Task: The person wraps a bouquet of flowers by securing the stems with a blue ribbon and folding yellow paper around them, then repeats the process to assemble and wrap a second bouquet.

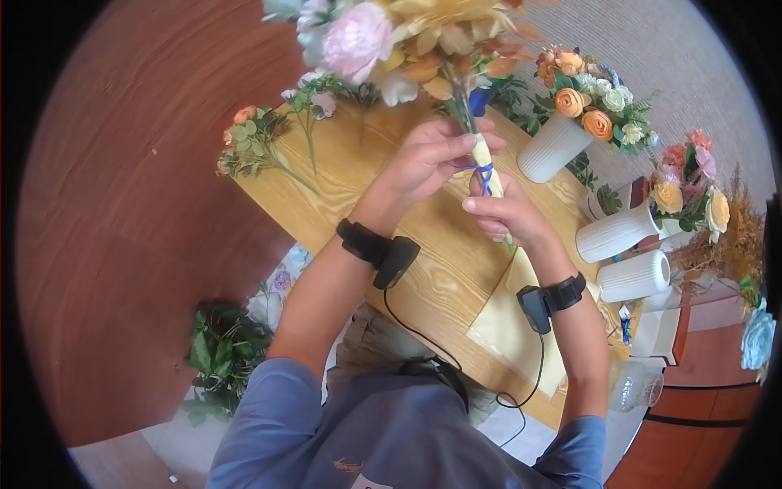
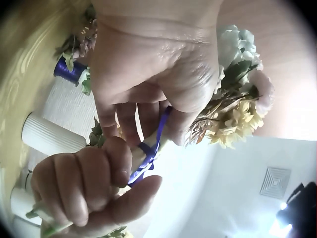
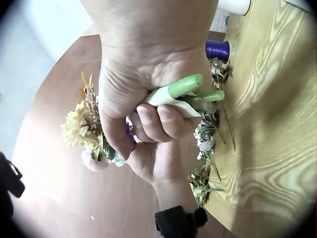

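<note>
Both hands hold a bouquet of artificial flowers [image 1: 358, 41] up over the table, its pink, white and yellow heads pointing away from the body. Pale paper wraps the stems, and a blue-purple ribbon [image 1: 486, 173] is tied round the wrap. My left hand [image 1: 428, 159] pinches the stems just above the ribbon, thumb on top; in the left wrist view a ribbon end [image 2: 165, 119] runs up by its thumb. Lower down, my right hand [image 1: 513, 210] grips the wrapped stems, fingers curled round. Green stem ends [image 3: 185, 86] poke out of its fist in the right wrist view.
On the wooden table [image 1: 415, 269] lie loose flower sprays [image 1: 257, 138] at the far left and a pale paper sheet [image 1: 509, 314] near the right forearm. White ribbed vases [image 1: 554, 147] line the right side, some filled. A purple ribbon spool [image 3: 218, 50] stands behind the hands.
</note>
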### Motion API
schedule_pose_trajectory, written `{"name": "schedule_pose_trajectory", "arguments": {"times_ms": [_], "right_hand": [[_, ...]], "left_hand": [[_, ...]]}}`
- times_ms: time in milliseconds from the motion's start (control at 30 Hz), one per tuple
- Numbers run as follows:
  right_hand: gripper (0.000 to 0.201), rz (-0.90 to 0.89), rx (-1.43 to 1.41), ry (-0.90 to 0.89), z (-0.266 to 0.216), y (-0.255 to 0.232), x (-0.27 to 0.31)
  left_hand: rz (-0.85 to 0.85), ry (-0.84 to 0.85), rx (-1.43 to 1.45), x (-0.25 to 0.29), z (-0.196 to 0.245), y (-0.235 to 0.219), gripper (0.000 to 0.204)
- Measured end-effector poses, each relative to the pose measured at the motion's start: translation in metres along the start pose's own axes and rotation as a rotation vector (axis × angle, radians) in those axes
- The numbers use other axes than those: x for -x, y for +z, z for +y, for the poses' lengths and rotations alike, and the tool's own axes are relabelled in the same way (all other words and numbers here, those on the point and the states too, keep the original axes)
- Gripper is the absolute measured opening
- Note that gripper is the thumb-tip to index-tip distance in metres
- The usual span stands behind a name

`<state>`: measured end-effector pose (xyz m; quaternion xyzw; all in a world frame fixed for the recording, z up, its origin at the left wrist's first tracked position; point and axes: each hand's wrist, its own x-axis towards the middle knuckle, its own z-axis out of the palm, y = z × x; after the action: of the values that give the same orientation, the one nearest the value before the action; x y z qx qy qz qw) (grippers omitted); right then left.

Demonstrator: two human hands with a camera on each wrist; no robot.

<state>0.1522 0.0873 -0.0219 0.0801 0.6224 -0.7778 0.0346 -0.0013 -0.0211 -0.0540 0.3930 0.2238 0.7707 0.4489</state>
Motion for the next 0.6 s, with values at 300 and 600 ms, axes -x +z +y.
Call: {"name": "schedule_pose_trajectory", "arguments": {"times_ms": [300, 600], "right_hand": [[0.02, 0.103, 0.255, -0.039, -0.003, 0.007, 0.005], [0.032, 0.306, 0.294, 0.194, 0.006, -0.001, 0.0]], "left_hand": [[0.084, 0.03, -0.03, 0.0, -0.005, -0.007, 0.024], [0.175, -0.019, -0.111, 0.003, -0.011, 0.006, 0.024]]}}
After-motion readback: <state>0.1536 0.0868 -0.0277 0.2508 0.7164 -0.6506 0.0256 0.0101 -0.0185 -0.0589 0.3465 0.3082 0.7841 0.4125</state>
